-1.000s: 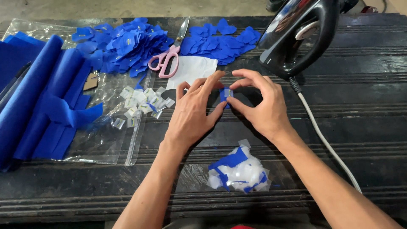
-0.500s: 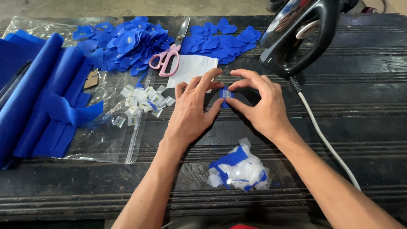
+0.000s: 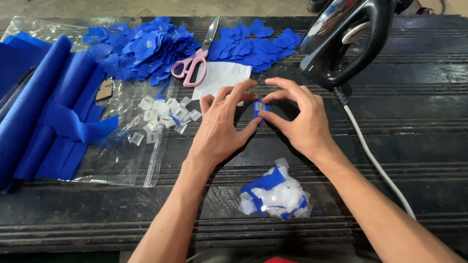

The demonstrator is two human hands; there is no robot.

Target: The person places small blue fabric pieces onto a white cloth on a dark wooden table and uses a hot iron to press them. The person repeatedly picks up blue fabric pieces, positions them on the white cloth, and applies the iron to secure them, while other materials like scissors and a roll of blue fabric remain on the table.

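Both hands met over the middle of the dark ribbed counter (image 3: 419, 141), working on one small blue fabric piece (image 3: 260, 107). The piece sat between the two hands, just above the counter surface, pinched at its left edge by the fingertips of the left hand (image 3: 225, 127) and at its right edge by the thumb and forefinger of the right hand (image 3: 297, 124). Both hands were closed on the piece; the remaining fingers arched loosely over it. A pale tab showed on its face, too small to make out further.

Directly behind the hands lay a white paper sheet (image 3: 220, 77), with pink-handled scissors (image 3: 194, 62) resting partly on it, blades pointing away. Two heaps of cut blue fabric pieces lay at the far edge, one to the left (image 3: 139, 46) of the scissors and one to the right (image 3: 256, 46). A black clothes iron (image 3: 348, 41) stood at far right, its white cord (image 3: 375, 165) running down past the right forearm.

Left of the hands, a cluster of small white tags (image 3: 163, 117) lay on a clear plastic bag (image 3: 126, 160). Rolled and folded blue felt (image 3: 48, 117) occupied the left end. Nearest the person, between the forearms, sat a pile of white and blue offcuts (image 3: 275, 195).
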